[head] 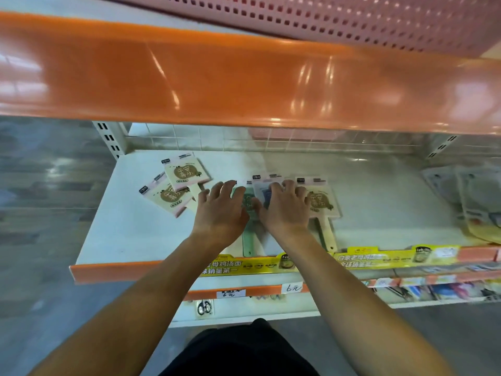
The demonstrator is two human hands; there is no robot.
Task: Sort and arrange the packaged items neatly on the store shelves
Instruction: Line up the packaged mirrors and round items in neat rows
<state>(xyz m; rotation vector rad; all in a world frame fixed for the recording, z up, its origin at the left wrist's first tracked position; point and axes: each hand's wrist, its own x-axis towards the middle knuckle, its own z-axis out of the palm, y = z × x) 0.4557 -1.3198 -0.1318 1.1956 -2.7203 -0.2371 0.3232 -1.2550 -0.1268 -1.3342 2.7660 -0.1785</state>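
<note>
The sorting looks, at a guess, about half done. Well left of the left hand's fingers, two pink-edged packs lie crooked and overlapping on the shelf, one partly over the other, and these seem not yet straightened. The left hand lies palm down with its fingers spread and nearly straight, pressing on a green pack whose handle runs back from the fingertips toward the shelf's front edge. Just beside it, the right hand has its fingers slightly bent over a blue pack; whether they press it or pinch it I cannot tell. Touching the right side of those fingers is a cream pack, printed side up, its handle pointing to the shelf front. These three lie in a rough row, edges close or overlapping, so what is left is probably to square them and bring the left pair into line. Well right of both hands, more packs lie heaped and blurred at the shelf's far end. The shelf is white with an orange front lip carrying yellow label strips; an orange shelf hangs above, a pink perforated panel behind it, lower shelves with small goods below, and grey floor to the left.
</note>
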